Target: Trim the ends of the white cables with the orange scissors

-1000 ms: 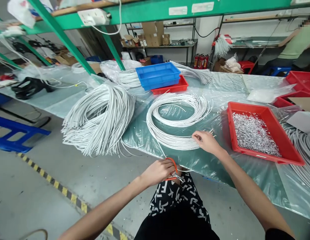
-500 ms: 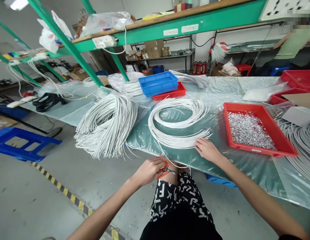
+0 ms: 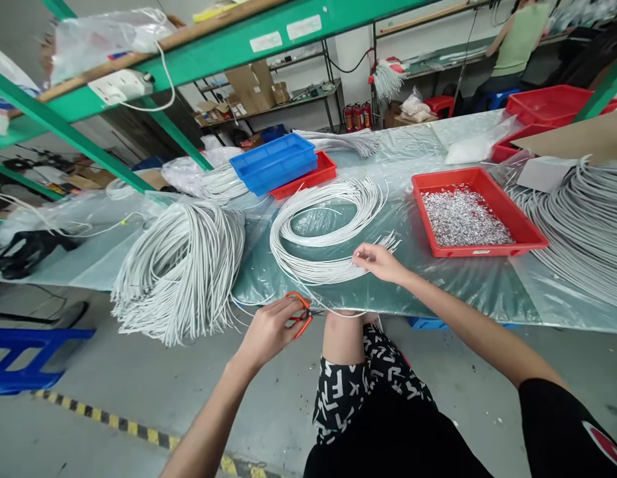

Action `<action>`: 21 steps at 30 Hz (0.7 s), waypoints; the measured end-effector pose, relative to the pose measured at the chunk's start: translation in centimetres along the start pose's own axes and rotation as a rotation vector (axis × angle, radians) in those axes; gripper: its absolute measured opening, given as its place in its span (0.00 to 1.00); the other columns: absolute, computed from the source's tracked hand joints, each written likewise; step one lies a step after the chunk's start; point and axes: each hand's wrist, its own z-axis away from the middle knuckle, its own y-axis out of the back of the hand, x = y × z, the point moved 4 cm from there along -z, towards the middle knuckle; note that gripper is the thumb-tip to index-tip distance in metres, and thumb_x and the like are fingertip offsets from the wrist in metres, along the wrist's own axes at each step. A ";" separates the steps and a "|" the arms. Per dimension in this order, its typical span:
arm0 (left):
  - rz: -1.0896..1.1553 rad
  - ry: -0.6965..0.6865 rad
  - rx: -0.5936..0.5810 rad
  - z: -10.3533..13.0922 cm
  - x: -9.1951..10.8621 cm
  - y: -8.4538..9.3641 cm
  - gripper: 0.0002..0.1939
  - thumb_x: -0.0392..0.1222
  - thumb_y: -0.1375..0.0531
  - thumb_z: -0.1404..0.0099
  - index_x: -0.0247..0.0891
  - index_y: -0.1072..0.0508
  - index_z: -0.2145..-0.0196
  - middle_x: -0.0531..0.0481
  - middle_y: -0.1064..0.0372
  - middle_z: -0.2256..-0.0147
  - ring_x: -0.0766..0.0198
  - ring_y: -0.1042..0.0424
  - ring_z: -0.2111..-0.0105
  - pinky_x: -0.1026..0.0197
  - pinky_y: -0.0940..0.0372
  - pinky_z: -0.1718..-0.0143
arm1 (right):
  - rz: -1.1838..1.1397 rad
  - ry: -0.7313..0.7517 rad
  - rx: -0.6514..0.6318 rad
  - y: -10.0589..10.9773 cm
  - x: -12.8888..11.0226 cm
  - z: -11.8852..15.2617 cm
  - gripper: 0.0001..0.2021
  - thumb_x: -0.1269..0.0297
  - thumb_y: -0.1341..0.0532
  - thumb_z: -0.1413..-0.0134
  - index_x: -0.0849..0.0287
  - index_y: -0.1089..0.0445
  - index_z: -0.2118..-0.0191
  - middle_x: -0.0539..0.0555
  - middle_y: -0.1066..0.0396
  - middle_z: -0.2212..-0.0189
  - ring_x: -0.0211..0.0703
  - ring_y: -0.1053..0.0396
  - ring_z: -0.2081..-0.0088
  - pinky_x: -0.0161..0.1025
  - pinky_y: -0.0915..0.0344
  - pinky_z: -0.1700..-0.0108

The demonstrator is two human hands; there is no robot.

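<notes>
My left hand is closed around the orange handles of small wire cutters, just off the table's front edge. Over the near side of a loose coil of white cables, close to the cut ends, is my right hand. Its thumb and fingertips are pinched together; whether a single cable lies between them is too small to tell. One loose cable hangs from the coil along the table edge, near the cutter tips. To the left, a thick bundle of white cables overhangs the edge.
A red tray of small shiny metal pieces stands right of the coil. Blue trays over a red one sit behind it. Grey cables lie far right. A green shelf frame crosses above. A person sits at the back.
The view has swung to the right. My right hand has lifted slightly and its fingertips have drawn together. The cutters stay in my left hand, now turned with their tips less visible.
</notes>
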 end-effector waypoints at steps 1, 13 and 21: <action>0.005 0.007 0.005 0.2 0.0 0.0 0.09 0.37 0.45 0.31 0.36 0.25 0.61 0.45 0.22 0.63 0.62 0.23 0.66 0.63 0.31 0.65 | -0.043 -0.009 0.013 -0.5 0.0 -0.7 0.12 0.54 0.38 0.44 0.59 0.34 0.67 0.52 0.27 0.71 0.38 0.30 0.70 0.33 0.36 0.71; -0.017 0.100 0.073 3.2 -1.1 3.5 0.09 0.40 0.43 0.32 0.35 0.25 0.60 0.44 0.21 0.60 0.61 0.22 0.62 0.65 0.31 0.62 | -0.243 -0.093 0.121 -4.8 -0.1 -6.0 0.15 0.51 0.35 0.48 0.60 0.30 0.71 0.53 0.25 0.72 0.37 0.32 0.74 0.32 0.39 0.78; 0.079 0.237 0.135 1.9 -3.0 5.2 0.09 0.42 0.39 0.35 0.36 0.23 0.60 0.47 0.21 0.62 0.63 0.23 0.64 0.68 0.31 0.63 | -0.310 -0.074 0.130 -6.0 -0.7 -6.3 0.13 0.56 0.37 0.42 0.58 0.34 0.71 0.50 0.26 0.76 0.35 0.32 0.75 0.32 0.36 0.72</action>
